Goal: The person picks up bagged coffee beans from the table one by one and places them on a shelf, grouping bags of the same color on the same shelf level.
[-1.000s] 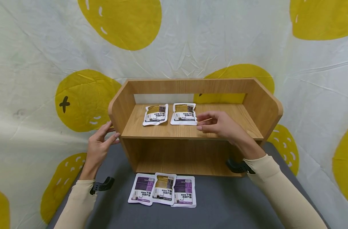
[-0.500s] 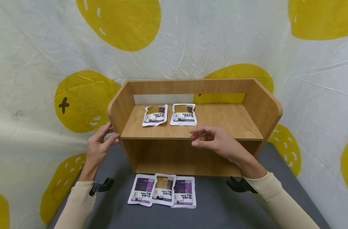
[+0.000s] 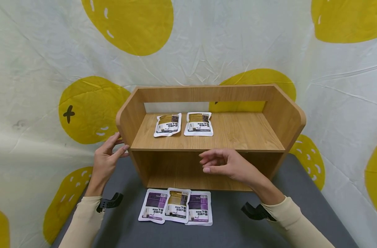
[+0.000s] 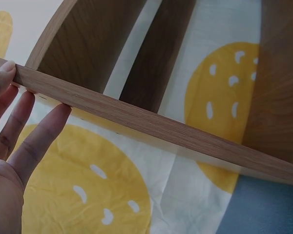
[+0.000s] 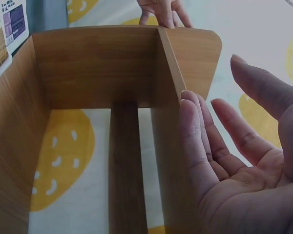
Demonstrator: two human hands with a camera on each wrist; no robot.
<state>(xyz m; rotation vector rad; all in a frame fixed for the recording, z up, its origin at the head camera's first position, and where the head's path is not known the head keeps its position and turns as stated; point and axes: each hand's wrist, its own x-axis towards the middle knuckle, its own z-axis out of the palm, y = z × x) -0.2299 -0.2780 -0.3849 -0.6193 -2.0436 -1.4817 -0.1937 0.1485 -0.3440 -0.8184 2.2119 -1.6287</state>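
Shelf unit (image 3: 207, 90), two-tier, light wood, is set on grey table (image 3: 231, 230) & backed by pale cloth (image 3: 188, 62) printed w/ big round yellow shapes. L hand (image 3: 106, 159) is placed at unit's L side panel: per L wrist cam, thumb is laid on front edge, extended fingertips are rested vs outer face; panel is touched, not clenched. R hand (image 3: 223, 163) is held in front of upper board's front edge, R of ctr; fingers are loosely bent, thumb is spread apart from them, hand is relaxed & unladen. Whether board edge is touched by R fingertips can't be told. Five pouches, white-edged, are seen in all. On upper board, L half, two gold-label pouches are laid side by side, printed side up, small gap btwn: upper L pouch (image 3: 168, 125) is slightly skewed, upper R pouch (image 3: 199, 124) is set nearly straight. On table, just in front of lower tier, three more are fanned out in a row: L purple pouch (image 3: 152, 206) & R purple pouch (image 3: 200, 208), w/ middle gold pouch (image 3: 177, 204) lapped over inner edges of both. Part of that row is also caught at top L corner of R wrist view. Black wrist bands, L one (image 3: 110, 202) & R one (image 3: 255, 211), are worn by cuffs of cream sleeves (image 3: 295, 217).
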